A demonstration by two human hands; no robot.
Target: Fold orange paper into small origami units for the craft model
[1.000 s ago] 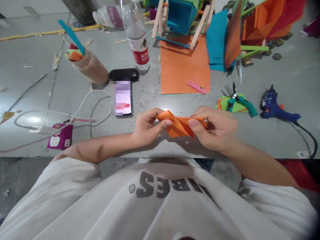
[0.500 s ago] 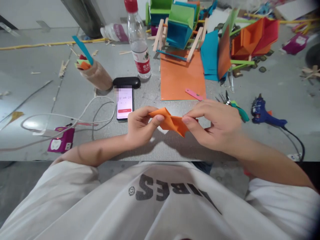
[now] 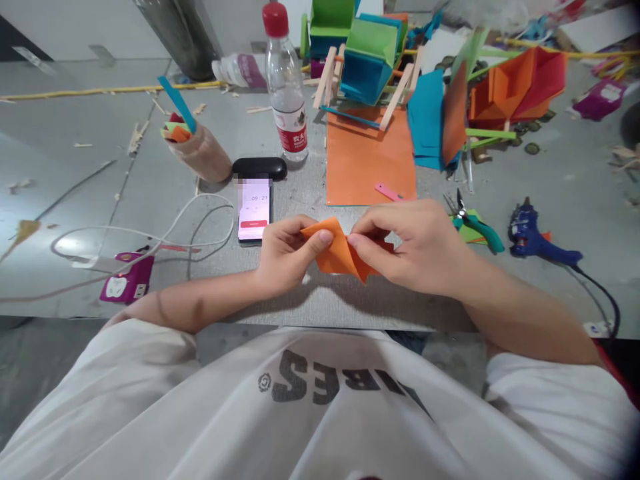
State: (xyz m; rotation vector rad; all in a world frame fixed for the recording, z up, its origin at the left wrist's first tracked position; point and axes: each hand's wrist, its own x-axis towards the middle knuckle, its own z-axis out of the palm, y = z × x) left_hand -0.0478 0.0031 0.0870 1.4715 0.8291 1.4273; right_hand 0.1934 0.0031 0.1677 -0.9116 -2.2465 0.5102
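Just above the near part of the table, a folded piece of orange paper (image 3: 337,250) is held between both hands. My left hand (image 3: 290,253) pinches its left end, thumb on top and fingers behind. My right hand (image 3: 410,247) grips the paper near its middle fold with thumb and forefinger, and part of the paper shows below that hand. Beyond the hands lies a flat orange sheet (image 3: 370,160) with a small pink strip (image 3: 387,193) on its near edge. A phone (image 3: 254,213) with a lit timer screen rests close to my left hand.
Pliers (image 3: 475,227) and a blue glue gun (image 3: 537,233) lie on the right. Behind stand a water bottle (image 3: 287,93), a green and blue paper model (image 3: 367,60) on wooden sticks and an orange paper model (image 3: 520,87). A cup of paper strips (image 3: 203,153) and a white cable (image 3: 120,230) are left.
My right hand has moved left along the orange paper, closer to my left thumb. The paper has turned so more of its left face shows. The view has shifted slightly.
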